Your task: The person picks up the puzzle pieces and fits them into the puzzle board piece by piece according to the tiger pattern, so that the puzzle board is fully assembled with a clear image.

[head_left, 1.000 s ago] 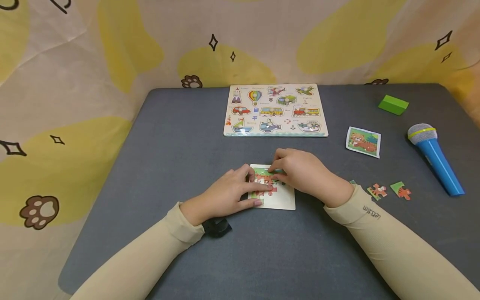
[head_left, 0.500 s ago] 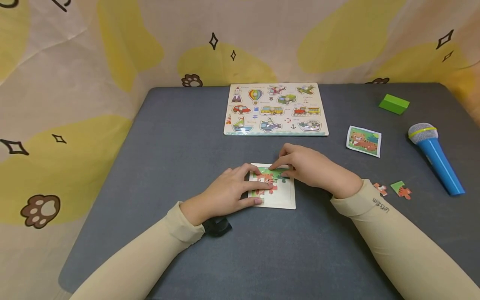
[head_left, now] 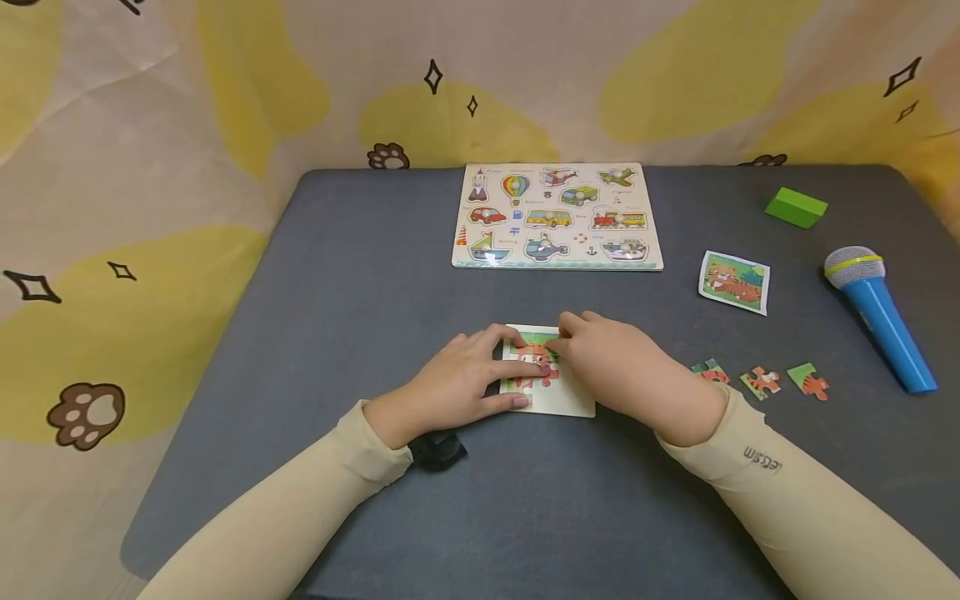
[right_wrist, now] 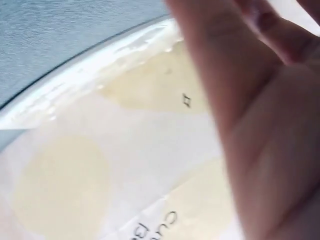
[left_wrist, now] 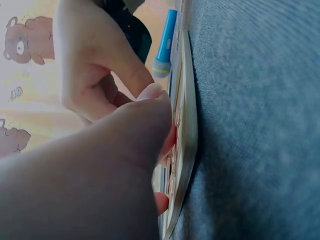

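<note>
- Tiger puzzle board (head_left: pixel 555 405) is lying flat on the dark table (head_left: pixel 375 267) between our hands, its lower right part showing white while placed pieces (head_left: pixel 532 351) are covering some of the left and upper parts.
- Our left hand (head_left: pixel 457 383) is resting over its left side, fingers spread loosely, not clamping; we are judging a light, flat hold best, since hard pushing could be shifting the pieces.
- Our right hand (head_left: pixel 618 362) is bending its fingers at the upper right, near the left fingertips; whether they are pinching a piece, we cannot tell. For good fitting, we are favouring lining up tabs first, then pressing evenly.
- Three loose pieces (head_left: pixel 761 382) are lying beside our right wrist, the leftmost nearly under it; we are watching the right cuff (head_left: pixel 693 433), as a low sweep could be scattering them.
- Beyond these, a tiger card (head_left: pixel 735 283) is lying angled, and a blue microphone (head_left: pixel 885 325) is limiting room to the right.
- Bare table is giving us the widest room on the left.
- Farthest, a vehicle board (head_left: pixel 587 177) and a green block (head_left: pixel 797 208) are sitting near the back edge, patterned cloth (head_left: pixel 315 50) hanging behind.
</note>
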`<state>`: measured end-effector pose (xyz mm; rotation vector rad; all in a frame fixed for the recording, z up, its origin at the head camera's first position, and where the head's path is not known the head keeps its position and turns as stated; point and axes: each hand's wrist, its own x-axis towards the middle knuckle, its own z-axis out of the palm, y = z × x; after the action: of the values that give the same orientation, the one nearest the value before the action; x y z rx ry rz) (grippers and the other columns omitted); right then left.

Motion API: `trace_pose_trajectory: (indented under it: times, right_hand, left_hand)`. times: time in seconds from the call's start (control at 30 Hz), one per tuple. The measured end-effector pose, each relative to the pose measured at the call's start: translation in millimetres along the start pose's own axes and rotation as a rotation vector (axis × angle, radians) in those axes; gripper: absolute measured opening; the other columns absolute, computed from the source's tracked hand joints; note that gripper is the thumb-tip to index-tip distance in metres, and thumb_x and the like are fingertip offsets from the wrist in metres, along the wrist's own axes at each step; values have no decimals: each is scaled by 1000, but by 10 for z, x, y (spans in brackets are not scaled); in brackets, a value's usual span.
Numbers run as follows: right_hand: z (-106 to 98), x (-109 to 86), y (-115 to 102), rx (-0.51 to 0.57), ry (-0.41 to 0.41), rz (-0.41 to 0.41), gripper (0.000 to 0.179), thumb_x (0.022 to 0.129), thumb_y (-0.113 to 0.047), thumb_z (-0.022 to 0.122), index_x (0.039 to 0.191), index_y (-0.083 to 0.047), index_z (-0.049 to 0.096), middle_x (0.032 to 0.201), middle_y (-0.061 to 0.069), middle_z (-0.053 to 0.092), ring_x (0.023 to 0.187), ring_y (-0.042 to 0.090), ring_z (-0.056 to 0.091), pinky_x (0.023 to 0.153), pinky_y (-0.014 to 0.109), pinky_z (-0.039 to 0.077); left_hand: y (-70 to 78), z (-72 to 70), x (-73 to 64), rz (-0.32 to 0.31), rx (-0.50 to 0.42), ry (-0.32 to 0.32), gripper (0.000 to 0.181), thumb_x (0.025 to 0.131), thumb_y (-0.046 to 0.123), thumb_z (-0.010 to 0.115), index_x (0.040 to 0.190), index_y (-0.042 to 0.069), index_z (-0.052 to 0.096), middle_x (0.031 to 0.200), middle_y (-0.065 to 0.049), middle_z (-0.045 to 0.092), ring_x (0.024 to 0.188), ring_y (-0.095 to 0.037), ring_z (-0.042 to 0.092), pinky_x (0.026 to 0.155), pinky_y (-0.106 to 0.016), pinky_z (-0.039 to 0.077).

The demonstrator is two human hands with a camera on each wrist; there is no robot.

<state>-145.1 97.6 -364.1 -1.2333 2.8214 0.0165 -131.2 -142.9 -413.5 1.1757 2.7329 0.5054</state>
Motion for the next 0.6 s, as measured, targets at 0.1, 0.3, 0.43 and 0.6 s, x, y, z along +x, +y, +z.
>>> trace_pose_trajectory:
  times: [0.1,0.3,0.43,0.6]
  right_hand:
    - [-4,-18,-53,-31,-31,11,31,88,2,80,118,-5,77,101,10,60,83,26,56,72,40,57]
    - [-29,-44,-70,-19,-61,23,45,84,-2,81,128,-8,73,99,10,58,88,27,61,73,42,57]
    - [-44,-49,-63,-3,-92,32,56,83,-3,81,138,-14,70,103,11,58,92,28,60,71,43,56]
    - [-23,-58,-82,-37,-89,27,57,84,-3,83,139,-15,70,113,12,59,96,29,57,73,43,58]
  left_hand:
    - [7,-8,4,-12,-7,-9,46,103,48,66,147,42,61,145,-2,44,118,-19,54,89,-39,39]
    - [10,-7,5,-13,-17,-8,46,102,48,66,148,43,60,145,-2,44,119,-19,54,89,-39,39]
    - [2,-6,-1,-4,-10,-6,46,102,48,66,147,42,61,145,-2,44,118,-19,54,89,-39,39]
    - [-7,-8,-2,0,1,-15,47,103,49,65,149,43,59,146,-1,43,118,-17,53,87,-38,39]
